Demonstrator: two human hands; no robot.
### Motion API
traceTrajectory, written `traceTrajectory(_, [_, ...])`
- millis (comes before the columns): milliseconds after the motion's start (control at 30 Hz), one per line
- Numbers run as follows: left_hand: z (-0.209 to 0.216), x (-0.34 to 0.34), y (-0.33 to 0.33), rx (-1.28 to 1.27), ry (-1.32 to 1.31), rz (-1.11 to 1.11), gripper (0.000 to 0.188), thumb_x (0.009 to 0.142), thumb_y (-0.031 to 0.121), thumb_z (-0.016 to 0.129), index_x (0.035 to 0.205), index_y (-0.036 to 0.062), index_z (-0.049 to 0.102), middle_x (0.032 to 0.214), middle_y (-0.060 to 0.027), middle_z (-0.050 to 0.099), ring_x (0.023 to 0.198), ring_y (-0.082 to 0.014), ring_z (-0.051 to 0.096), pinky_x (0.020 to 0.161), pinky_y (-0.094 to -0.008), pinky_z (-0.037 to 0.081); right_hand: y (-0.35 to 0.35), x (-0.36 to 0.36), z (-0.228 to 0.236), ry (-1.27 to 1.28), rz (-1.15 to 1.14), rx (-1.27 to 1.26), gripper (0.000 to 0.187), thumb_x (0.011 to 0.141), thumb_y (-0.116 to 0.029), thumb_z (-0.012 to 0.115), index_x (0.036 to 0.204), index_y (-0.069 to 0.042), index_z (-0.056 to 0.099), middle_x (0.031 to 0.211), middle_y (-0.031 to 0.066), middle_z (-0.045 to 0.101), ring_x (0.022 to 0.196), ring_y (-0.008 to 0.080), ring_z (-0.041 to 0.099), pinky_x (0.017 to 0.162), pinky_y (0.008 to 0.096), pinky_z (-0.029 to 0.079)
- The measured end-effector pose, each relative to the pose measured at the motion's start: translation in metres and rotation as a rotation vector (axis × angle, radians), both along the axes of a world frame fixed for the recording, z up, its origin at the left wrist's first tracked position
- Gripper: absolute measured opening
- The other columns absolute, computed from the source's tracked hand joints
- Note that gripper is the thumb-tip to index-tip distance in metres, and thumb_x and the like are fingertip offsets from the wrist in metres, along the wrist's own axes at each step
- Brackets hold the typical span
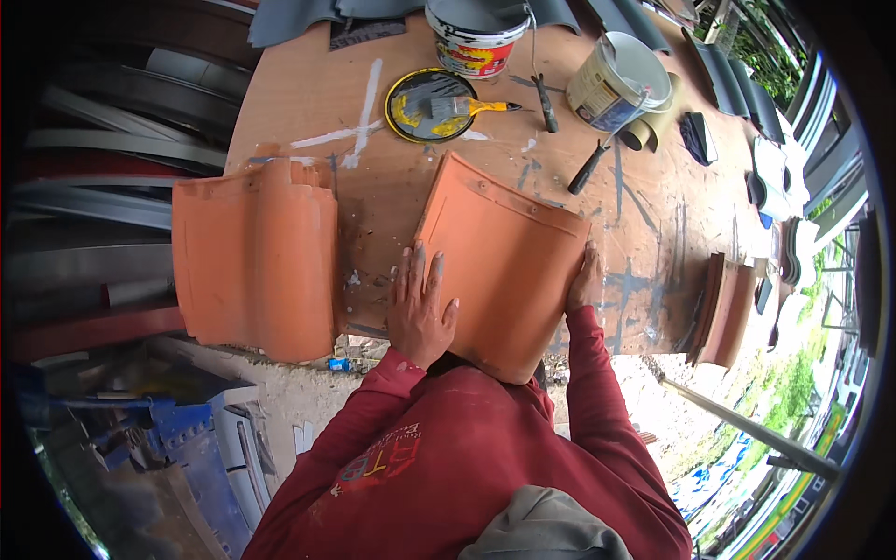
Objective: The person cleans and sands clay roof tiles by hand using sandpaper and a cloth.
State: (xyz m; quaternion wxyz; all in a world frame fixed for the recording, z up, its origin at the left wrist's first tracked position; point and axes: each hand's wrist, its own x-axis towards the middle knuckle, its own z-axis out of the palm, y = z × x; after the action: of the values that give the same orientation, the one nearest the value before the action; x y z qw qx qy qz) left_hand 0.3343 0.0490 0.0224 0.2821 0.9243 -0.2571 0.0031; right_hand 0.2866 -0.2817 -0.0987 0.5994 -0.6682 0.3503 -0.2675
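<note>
An orange clay roof tile (504, 266) lies tilted at the table's front edge, its lower end jutting out towards my body. My left hand (425, 308) presses on its left edge, fingers spread and pointing away from me. On the opposite edge, my right hand (585, 277) grips the tile from the side, with part of its fingers hidden. Left of these hands, a stack of similar orange roof tiles (252, 261) rests on the table. Beyond the held tile, a paintbrush (453, 108) with a yellow handle lies across a round black lid (399, 112) smeared with grey paint.
Two paint buckets stand at the back, one red and white (476, 47), one pale (607, 89). Dark-handled tools (588, 168) lie near them. A cardboard tube (653, 121), a phone-like object (698, 138) and grey tiles (719, 79) sit farther right. Metal profiles (103, 224) are stacked at left.
</note>
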Motion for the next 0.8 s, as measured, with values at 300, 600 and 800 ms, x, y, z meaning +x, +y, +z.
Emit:
traceTrajectory(300, [-0.061, 0.061, 0.005, -0.055, 0.143, 0.242, 0.078, 0.095, 0.046, 0.065, 0.150, -0.0036, 0.039, 0.133, -0.0313, 0.060, 0.122, -0.0451, 0.060, 0.102, -0.0491, 0.048, 0.038, -0.038, 0.023, 0.226, -0.345, -0.354, 0.042, 0.107, -0.038, 0.049, 0.103, 0.002, 0.062, 0.092, 0.0115, 0.063, 0.084, 0.0196, 0.056, 0.079, 0.0352, 0.046])
traceTrajectory(600, [-0.076, 0.078, 0.017, -0.262, 0.454, 0.123, 0.076, 0.091, 0.053, 0.064, 0.132, -0.0102, 0.054, 0.127, -0.0331, 0.062, 0.120, -0.0481, 0.059, 0.100, -0.0492, 0.048, 0.075, -0.108, 0.036, 0.131, 0.110, 0.149, 0.052, 0.106, -0.045, 0.049, 0.127, 0.001, 0.059, 0.120, 0.0091, 0.060, 0.111, 0.0182, 0.055, 0.101, 0.0331, 0.042])
traceTrajectory(800, [-0.073, 0.053, 0.017, -0.257, 0.361, 0.233, 0.063, 0.094, 0.043, 0.064, 0.136, -0.0019, 0.053, 0.123, -0.0288, 0.065, 0.114, -0.0432, 0.063, 0.095, -0.0498, 0.051, 0.100, -0.116, 0.022, 0.192, 0.054, 0.008, 0.061, 0.104, -0.053, 0.051, 0.131, 0.002, 0.051, 0.118, 0.0142, 0.061, 0.105, 0.0218, 0.057, 0.095, 0.0346, 0.046])
